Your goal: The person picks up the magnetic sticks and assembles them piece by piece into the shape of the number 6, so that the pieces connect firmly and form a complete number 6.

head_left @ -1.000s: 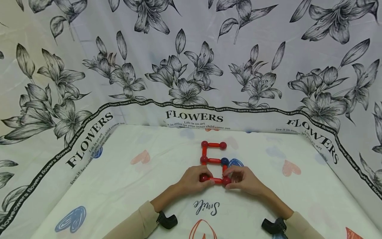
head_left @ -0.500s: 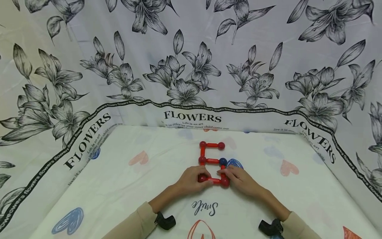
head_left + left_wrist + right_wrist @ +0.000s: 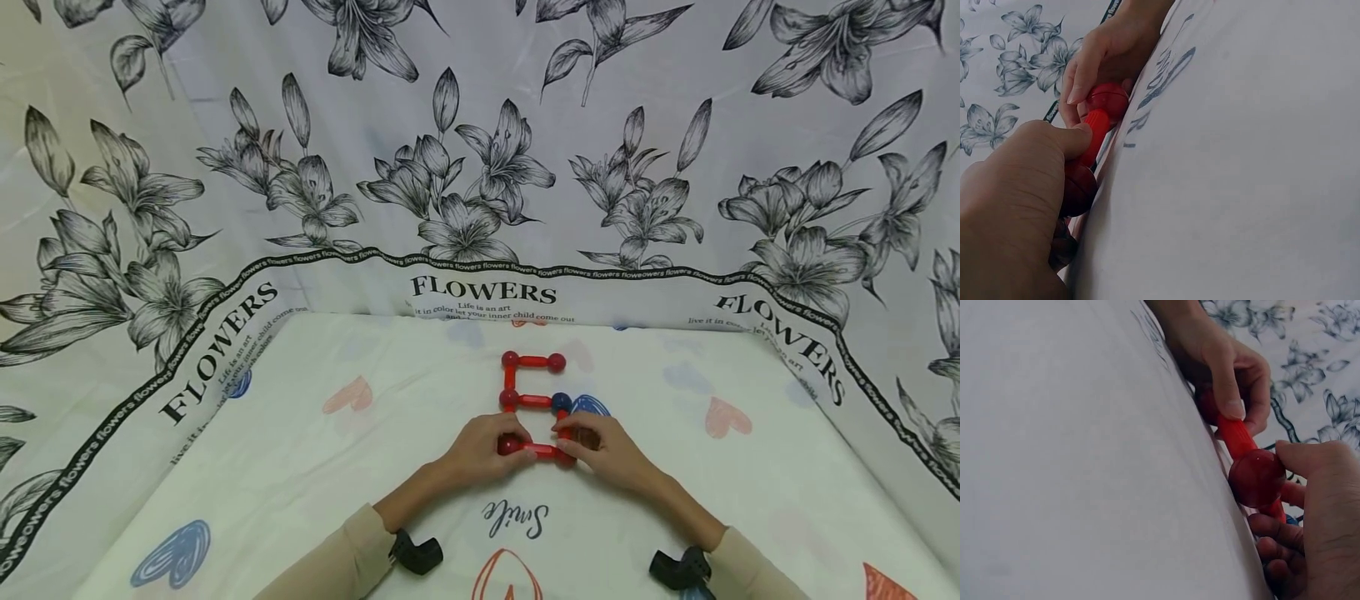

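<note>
A figure of a ball-and-stick building toy point(image 3: 535, 401) lies on the cloth, with red sticks joining dark red balls and a blue ball point(image 3: 561, 402) at the middle right. My left hand point(image 3: 480, 450) grips its lower left corner, fingers curled round the dark red ball point(image 3: 1079, 189) and thumb on the bottom red stick point(image 3: 1096, 134). At the lower right corner my right hand point(image 3: 611, 452) pinches the figure. Its thumb touches the corner ball point(image 3: 1257, 478), and its index finger lies by the right upright stick point(image 3: 564, 425). Fingers partly hide both lower corners.
A white cloth point(image 3: 262, 500) printed with hearts and lettering covers the table. Behind and at both sides hangs a curtain point(image 3: 480, 208) with black flower prints. Both wrists wear black camera mounts point(image 3: 417, 553).
My right fingers reached inward over the right upright stick, then drew back slightly, with the thumb now at the corner ball. My left hand keeps its grip. The figure keeps its shape.
</note>
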`<state>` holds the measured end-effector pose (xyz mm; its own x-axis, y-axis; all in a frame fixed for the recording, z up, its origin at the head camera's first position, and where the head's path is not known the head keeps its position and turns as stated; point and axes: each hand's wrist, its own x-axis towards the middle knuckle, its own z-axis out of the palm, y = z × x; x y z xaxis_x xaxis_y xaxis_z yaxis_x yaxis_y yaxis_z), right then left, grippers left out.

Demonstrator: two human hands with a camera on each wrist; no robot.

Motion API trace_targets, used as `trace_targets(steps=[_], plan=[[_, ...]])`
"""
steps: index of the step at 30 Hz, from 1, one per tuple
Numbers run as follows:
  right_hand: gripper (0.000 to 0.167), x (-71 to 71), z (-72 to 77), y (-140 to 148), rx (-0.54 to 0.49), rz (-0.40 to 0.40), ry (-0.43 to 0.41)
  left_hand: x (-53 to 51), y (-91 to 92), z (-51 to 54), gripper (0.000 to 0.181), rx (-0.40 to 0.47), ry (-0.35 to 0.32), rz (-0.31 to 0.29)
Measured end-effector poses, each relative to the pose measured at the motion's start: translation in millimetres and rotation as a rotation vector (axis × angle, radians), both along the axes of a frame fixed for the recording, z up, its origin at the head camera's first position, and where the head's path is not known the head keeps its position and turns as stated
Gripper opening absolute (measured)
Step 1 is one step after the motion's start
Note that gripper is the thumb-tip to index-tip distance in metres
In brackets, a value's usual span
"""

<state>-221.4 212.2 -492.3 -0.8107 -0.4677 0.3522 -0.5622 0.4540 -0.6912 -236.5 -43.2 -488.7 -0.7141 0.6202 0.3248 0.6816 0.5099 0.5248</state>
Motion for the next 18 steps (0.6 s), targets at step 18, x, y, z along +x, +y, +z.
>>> trace_targets(steps=[18], plan=[[0.026,-1.7,-6.8,4.5,-0.003,0.018,0.009,3.8,1.1,0.1,0.021,0.007,-0.03,0.012]])
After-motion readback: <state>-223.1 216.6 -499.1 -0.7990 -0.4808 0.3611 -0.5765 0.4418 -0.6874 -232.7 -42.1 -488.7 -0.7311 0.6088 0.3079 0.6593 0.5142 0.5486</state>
